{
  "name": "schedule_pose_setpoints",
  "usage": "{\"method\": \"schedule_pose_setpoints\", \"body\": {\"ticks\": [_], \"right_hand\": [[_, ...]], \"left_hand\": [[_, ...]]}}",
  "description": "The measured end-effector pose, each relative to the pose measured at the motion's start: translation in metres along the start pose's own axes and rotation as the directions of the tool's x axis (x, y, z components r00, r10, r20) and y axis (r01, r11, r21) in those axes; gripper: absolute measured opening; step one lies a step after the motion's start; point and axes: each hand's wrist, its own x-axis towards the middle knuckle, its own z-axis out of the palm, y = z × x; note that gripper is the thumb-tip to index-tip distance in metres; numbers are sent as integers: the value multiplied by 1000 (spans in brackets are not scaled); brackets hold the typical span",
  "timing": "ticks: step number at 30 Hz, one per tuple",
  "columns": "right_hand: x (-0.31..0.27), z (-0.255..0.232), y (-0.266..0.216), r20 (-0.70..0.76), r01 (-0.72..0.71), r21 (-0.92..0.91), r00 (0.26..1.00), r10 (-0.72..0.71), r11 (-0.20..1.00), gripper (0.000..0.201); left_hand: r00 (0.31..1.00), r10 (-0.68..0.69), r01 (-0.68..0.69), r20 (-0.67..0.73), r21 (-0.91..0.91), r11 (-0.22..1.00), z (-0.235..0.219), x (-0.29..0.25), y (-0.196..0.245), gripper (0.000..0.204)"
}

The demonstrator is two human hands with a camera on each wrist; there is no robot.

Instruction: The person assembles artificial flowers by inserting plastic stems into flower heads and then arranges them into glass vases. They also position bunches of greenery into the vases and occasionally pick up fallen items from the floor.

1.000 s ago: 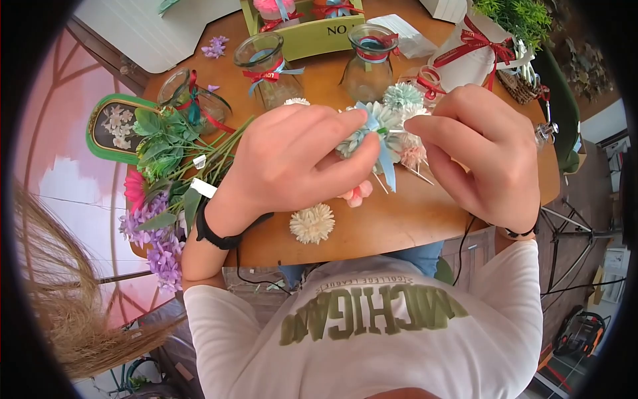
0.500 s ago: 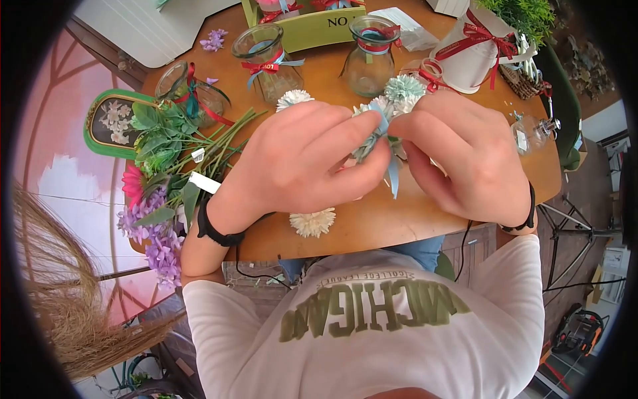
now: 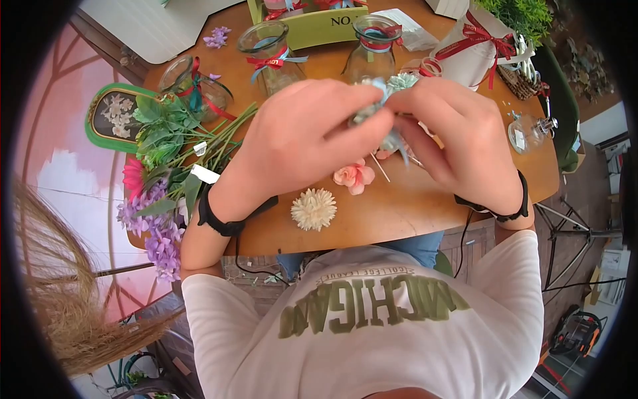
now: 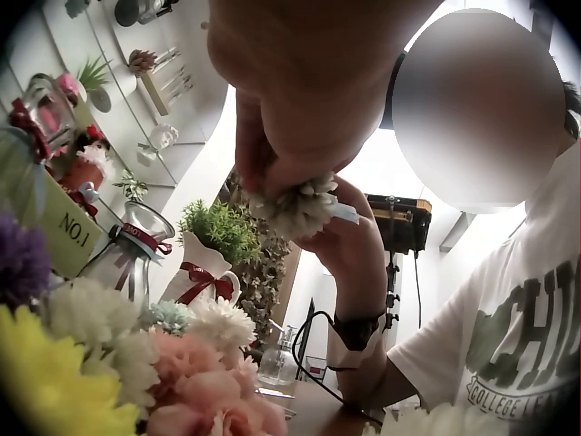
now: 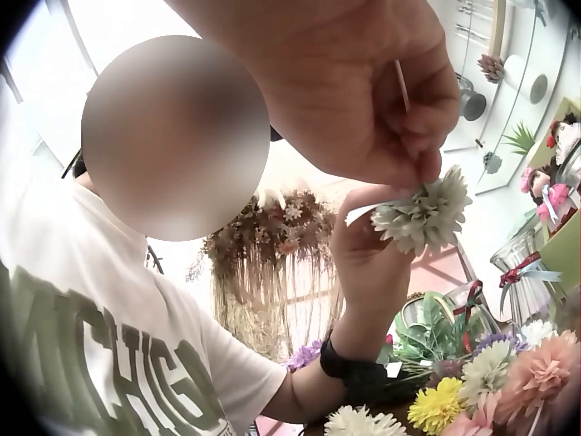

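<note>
In the head view my left hand (image 3: 302, 133) pinches a pale grey-green artificial flower head, which shows best in the right wrist view as a layered bloom (image 5: 425, 216). A light blue ribbon (image 4: 345, 213) sticks out beside the bloom. My right hand (image 3: 465, 136) meets the left at the back of the flower, its thumb and fingertips pinched together there. A thin white stick (image 5: 402, 84) shows between the right fingers. Under the hands lie a coral flower (image 3: 355, 175) and a cream pompom flower (image 3: 314, 209). The fingers hide most of the bloom in the head view.
Ribboned glass vases (image 3: 266, 63) stand along the back, before a green wooden box (image 3: 319, 33). Long-stemmed flowers (image 3: 163, 226) lie at the left by a green oval frame (image 3: 100, 136). At right are a white pot (image 3: 465, 50) and a small glass bottle (image 3: 528, 136).
Both hands have risen slightly toward the vases with the flower, and the left has shifted a little right. The coral flower beneath now shows more fully. The blue ribbon stays between the hands.
</note>
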Motion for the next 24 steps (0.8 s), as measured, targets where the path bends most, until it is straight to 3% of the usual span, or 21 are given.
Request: {"method": "schedule_pose_setpoints", "body": {"ticks": [2, 3, 5, 6, 7, 8, 9, 11, 12, 15, 17, 19, 20, 22, 24], "right_hand": [[0, -2, 3, -9, -6, -83, 1000, 6, 997, 24], [-1, -3, 4, -18, -16, -164, 1000, 13, 986, 22], [-1, -7, 2, -38, -67, -156, 997, 61, 986, 19], [-3, -10, 3, -51, -100, -157, 994, 93, 983, 20], [-5, -12, 4, -63, -135, -159, 990, 127, 978, 20], [-10, -15, 2, -12, -172, -193, 985, 173, 966, 23], [-17, -14, 0, -11, -172, -194, 985, 173, 966, 23], [-37, -4, -2, 99, -337, -127, 932, 350, 933, 26], [-48, 3, -1, 162, -379, -130, 903, 397, 916, 27], [-77, 25, -1, 216, -484, -44, 849, 482, 874, 18], [-85, 33, -2, 220, -491, -49, 844, 488, 870, 17], [-94, 41, 1, 258, -485, -43, 839, 479, 873, 19], [-96, 46, 2, 232, -426, -52, 875, 426, 903, 20], [-98, 44, -3, 268, -417, -101, 863, 428, 903, 21], [-98, 41, -6, 338, -379, -141, 850, 404, 915, 21]], "left_hand": [[984, -76, 85, -163, 50, 995, 10, -3, -10, 26], [983, -77, 87, -165, 53, 995, 7, 0, -4, 26], [913, -382, 381, -144, -37, 924, -5, 5, 10, 25], [911, -384, 384, -146, -32, 923, -9, 2, 10, 25], [923, -375, 375, 83, 15, 927, -13, -1, 9, 26], [882, -355, 355, 309, 58, 933, -16, -4, 9, 27], [883, -355, 355, 307, 57, 933, -13, -5, 9, 27], [816, -266, 361, 513, -94, 928, 3, -10, 8, 27], [853, -190, 316, 486, -190, 929, 12, -13, 6, 21], [884, -92, 228, 459, -251, 941, 31, -27, 10, 16], [862, -109, 260, 495, -247, 933, 33, -27, 15, 14], [777, -169, 318, 606, -147, 937, 35, -29, 16, 11], [780, -151, 307, 607, -161, 938, 34, -28, 17, 11], [703, -207, 366, 681, -97, 925, 30, -24, 19, 16], [708, -199, 377, 677, -124, 918, 28, -25, 19, 19]]}}
